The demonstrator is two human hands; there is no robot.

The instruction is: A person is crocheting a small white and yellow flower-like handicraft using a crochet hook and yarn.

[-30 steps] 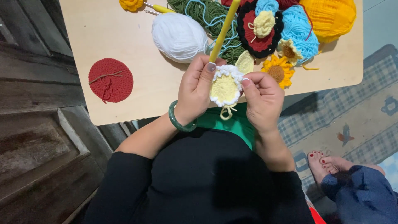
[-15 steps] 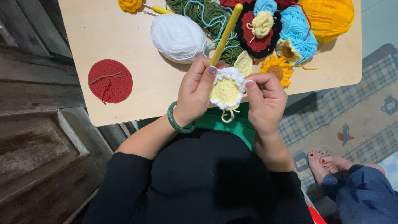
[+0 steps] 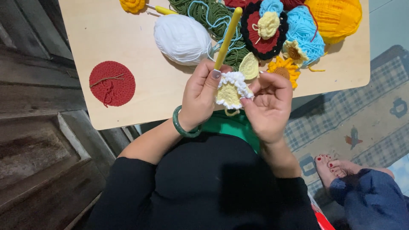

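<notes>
Hands, both mine: left hand (image 3: 200, 96) closed on the yellow crochet hook (image 3: 227, 37), right hand (image 3: 268, 104) pinching the small yellow-and-white crocheted flower (image 3: 230, 90), held between them just over the near edge of the wooden table (image 3: 128, 42). Beyond: white yarn ball (image 3: 182, 38), red crocheted disc (image 3: 112, 83). Best worked, I judge, with the flower held taut and the hook kept shallow under each loop

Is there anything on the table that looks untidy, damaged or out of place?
Nothing looks damaged. Only the red crochet circle lies apart at the table's left, with loose yarn ends across it.
</notes>
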